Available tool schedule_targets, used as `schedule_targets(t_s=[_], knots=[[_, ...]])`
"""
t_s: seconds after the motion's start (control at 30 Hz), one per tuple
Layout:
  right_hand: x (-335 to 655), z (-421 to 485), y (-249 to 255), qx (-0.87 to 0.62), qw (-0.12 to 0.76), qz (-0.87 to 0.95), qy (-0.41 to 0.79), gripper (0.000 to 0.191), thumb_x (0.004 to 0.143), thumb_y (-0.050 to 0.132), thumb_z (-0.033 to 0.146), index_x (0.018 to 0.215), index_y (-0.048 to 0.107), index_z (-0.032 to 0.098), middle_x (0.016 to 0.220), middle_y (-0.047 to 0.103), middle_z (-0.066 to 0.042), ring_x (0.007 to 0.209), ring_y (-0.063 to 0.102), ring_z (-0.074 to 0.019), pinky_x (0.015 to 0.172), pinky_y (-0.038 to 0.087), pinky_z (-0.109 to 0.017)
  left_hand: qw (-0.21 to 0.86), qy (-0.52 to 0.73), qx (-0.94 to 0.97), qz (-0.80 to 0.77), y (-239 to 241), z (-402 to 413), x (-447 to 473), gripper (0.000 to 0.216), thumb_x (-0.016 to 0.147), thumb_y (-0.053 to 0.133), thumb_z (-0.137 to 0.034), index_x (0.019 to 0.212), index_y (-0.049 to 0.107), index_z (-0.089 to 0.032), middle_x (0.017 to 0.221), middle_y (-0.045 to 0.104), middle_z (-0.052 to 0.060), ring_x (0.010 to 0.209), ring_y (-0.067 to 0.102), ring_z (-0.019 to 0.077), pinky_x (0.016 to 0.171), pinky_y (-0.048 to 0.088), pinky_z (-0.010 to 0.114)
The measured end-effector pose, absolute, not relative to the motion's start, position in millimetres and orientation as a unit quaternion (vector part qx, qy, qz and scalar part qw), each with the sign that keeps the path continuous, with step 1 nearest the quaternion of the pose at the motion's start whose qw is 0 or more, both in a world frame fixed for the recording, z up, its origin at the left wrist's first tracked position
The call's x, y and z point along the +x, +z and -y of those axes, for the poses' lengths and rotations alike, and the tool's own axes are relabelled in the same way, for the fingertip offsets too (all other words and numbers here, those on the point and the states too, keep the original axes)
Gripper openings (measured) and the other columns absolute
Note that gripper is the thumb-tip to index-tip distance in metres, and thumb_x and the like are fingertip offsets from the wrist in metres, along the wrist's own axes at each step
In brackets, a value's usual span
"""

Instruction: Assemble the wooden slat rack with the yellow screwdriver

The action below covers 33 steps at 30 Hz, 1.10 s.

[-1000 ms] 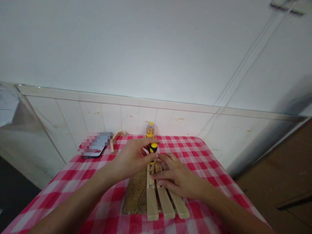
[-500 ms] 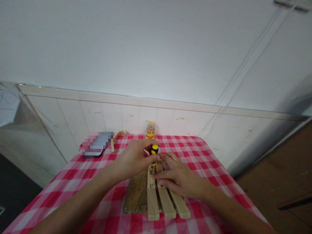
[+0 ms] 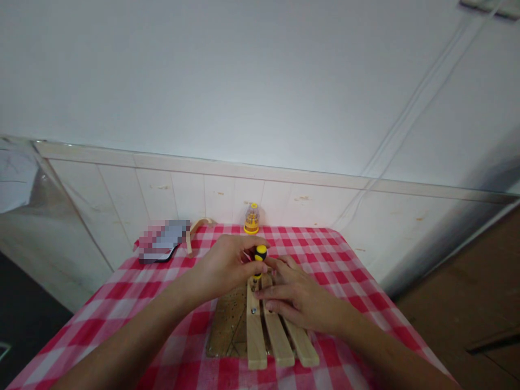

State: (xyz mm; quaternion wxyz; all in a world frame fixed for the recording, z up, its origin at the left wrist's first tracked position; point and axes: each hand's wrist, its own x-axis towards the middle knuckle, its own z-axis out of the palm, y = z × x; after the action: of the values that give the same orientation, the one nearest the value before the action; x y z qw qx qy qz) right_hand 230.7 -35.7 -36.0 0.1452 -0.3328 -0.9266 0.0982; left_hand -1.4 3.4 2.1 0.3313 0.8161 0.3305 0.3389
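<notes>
The screwdriver (image 3: 261, 252) is partly hidden, its tip unclear. The left hand (image 3: 233, 262) pinches it, fingers bent; the right hand (image 3: 294, 295) lies, fingers apart, across the slats (image 3: 257, 341).

Around the screwdriver (image 3: 261, 253), with twelve o'clock toward the wall (image 3: 309, 206), we had open tablecloth (image 3: 325, 244) from one to three o'clock, where a hand could pass. At twelve, the yellow tub (image 3: 251, 222) stood upright and blocked the way to the wall. Our left hand (image 3: 229, 264) barred nine o'clock; beyond it, toward ten, lay the curved wood (image 3: 189, 241) and the phone (image 3: 168, 235). Our right hand (image 3: 294, 292) barred four, above the wooden slats (image 3: 279, 344) that filled six. At seven we had room over the low board (image 3: 227, 319), between our left forearm (image 3: 150, 319) and the slats.
</notes>
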Motion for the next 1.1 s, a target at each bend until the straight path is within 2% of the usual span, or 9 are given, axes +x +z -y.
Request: schedule_targets(t_s=[0.17,0.3,0.5,0.73,0.83,0.97,1.1], knots=[[232.0,34.8,-38.8,-0.323,0.148,0.93,0.097,0.029,0.102,0.061,0.031,0.129,0.073,0.034,0.153,0.044,-0.009,0.141,0.037,-0.0322,0.114,0.041,-0.056,0.327,0.345,0.815,-0.331,2.8,-1.3,-0.9,0.005,0.084,0.069,-0.018,0.087,0.073,-0.018,0.08,0.073,-0.001,0.075,0.066,0.0154,0.068,0.048,0.024],[231.8,34.6,-39.3,-0.329,0.145,0.928,0.101,0.03,0.102,0.061,0.031,0.13,0.072,0.034,0.147,0.05,-0.01,0.14,0.038,-0.0322,0.113,0.041,-0.055,0.332,0.345,0.814,-0.329,1.2,0.8,0.0,0.013,0.083,0.069,-0.019,0.093,0.077,-0.019,0.094,0.08,0.003,0.08,0.07,0.017,0.073,0.052,0.025],[230.9,33.7,-36.9,-0.335,0.127,0.927,0.106,0.031,0.102,0.061,0.032,0.132,0.071,0.036,0.143,0.055,-0.01,0.141,0.038,-0.0327,0.114,0.039,-0.056,0.345,0.358,0.809,-0.315,0.6,1.6,0.5,0.031,0.083,0.071,-0.02,0.113,0.077,-0.022,0.104,0.082,0.003,0.088,0.073,0.0186,0.08,0.055,0.028],[230.0,34.6,-36.3,-0.34,0.132,0.924,0.11,0.031,0.102,0.061,0.033,0.131,0.072,0.035,0.144,0.053,-0.011,0.14,0.039,-0.0334,0.113,0.04,-0.057,0.352,0.336,0.816,-0.312,5.8,2.3,0.5,0.024,0.082,0.07,-0.019,0.105,0.078,-0.021,0.097,0.081,0.003,0.084,0.073,0.0186,0.073,0.053,0.025],[229.7,35.6,-34.6,-0.345,0.124,0.923,0.116,0.031,0.102,0.061,0.032,0.131,0.072,0.036,0.145,0.053,-0.01,0.141,0.037,-0.0331,0.114,0.039,-0.056,0.347,0.34,0.819,-0.307,8.0,2.0,-0.3,0.02,0.084,0.068,-0.018,0.101,0.078,-0.02,0.098,0.081,0.003,0.086,0.072,0.0184,0.075,0.053,0.025],[229.5,36.8,-32.5,-0.348,0.123,0.922,0.121,0.031,0.102,0.062,0.031,0.131,0.072,0.037,0.146,0.052,-0.01,0.142,0.036,-0.0331,0.114,0.039,-0.056,0.335,0.327,0.829,-0.307,11.9,3.4,-1.0,0.024,0.083,0.064,-0.012,0.101,0.077,-0.02,0.096,0.08,0.002,0.088,0.072,0.0182,0.077,0.052,0.025],[229.6,37.1,-33.3,-0.341,0.132,0.923,0.117,0.029,0.102,0.061,0.029,0.128,0.073,0.033,0.145,0.053,-0.01,0.143,0.036,-0.0314,0.116,0.038,-0.054,0.324,0.321,0.833,-0.312,10.8,3.9,-0.2,0.02,0.086,0.062,-0.015,0.1,0.076,-0.02,0.093,0.08,0.003,0.085,0.072,0.0184,0.072,0.053,0.024]])
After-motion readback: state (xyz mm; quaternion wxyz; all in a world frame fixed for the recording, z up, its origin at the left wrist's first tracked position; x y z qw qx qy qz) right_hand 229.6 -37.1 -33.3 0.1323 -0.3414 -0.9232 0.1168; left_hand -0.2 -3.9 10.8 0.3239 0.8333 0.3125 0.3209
